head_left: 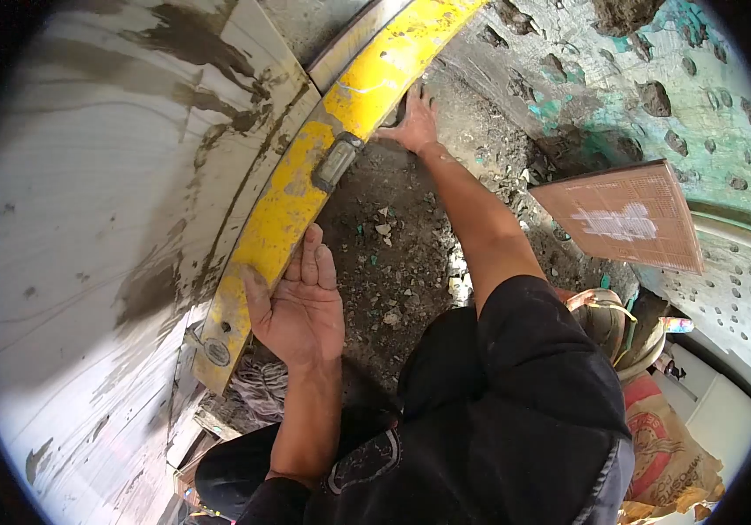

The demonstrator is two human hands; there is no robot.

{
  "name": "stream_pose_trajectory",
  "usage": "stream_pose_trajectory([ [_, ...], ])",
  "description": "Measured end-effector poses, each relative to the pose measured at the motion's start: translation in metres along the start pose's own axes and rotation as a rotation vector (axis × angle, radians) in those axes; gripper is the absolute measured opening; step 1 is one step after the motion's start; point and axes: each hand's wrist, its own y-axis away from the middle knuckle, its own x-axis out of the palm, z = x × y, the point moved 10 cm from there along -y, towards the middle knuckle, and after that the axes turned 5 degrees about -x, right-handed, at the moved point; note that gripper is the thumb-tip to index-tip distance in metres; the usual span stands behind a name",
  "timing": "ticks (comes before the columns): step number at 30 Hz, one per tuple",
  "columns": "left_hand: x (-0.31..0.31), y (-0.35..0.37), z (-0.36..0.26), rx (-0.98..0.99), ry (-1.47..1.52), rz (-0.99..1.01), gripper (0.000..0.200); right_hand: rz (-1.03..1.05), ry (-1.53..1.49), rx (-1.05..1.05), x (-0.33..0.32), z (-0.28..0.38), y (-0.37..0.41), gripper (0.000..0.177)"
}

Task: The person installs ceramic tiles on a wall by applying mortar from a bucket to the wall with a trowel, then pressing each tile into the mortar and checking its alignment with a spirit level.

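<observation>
A worn yellow spirit level (292,179) lies along the white, grey-veined tiles (122,192), looking curved through the lens. Its grey-framed vial (337,162) sits near the middle. My left hand (298,311) holds the lower part, palm up, thumb on the yellow face and fingers along the other edge. Farther up, my right hand (415,122) is at the level's right edge with its fingers stretched and apart. Its thumb side appears to touch the level; the exact contact is hard to make out.
Loose rubble (384,236) covers the floor between my arms. A brown, grid-backed tile (621,214) leans at the right, near a pitted greenish wall surface (656,105). A bucket (607,324), a torn paper bag (664,446) and a crumpled cloth (262,389) lie close to my body.
</observation>
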Motion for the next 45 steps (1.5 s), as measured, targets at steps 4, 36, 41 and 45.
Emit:
stream_pose_trajectory([
  [4, -0.001, 0.0, -0.002, 0.036, -0.001, -0.047, 0.049, -0.047, -0.002, -0.051, 0.005, -0.002, -0.001, 0.113],
  [36, -0.001, 0.001, -0.004, 0.091, -0.106, -0.095, 0.05, -0.02, -0.035, -0.055, 0.008, -0.008, -0.003, 0.117],
  [41, -0.005, 0.0, -0.004, 0.104, -0.126, -0.112, 0.051, -0.149, -0.141, -0.074, -0.016, -0.019, -0.002, 0.107],
  [45, -0.007, 0.001, -0.005, 0.094, -0.138, -0.153, 0.052, -0.327, -0.217, 0.003, -0.031, -0.044, -0.005, 0.068],
])
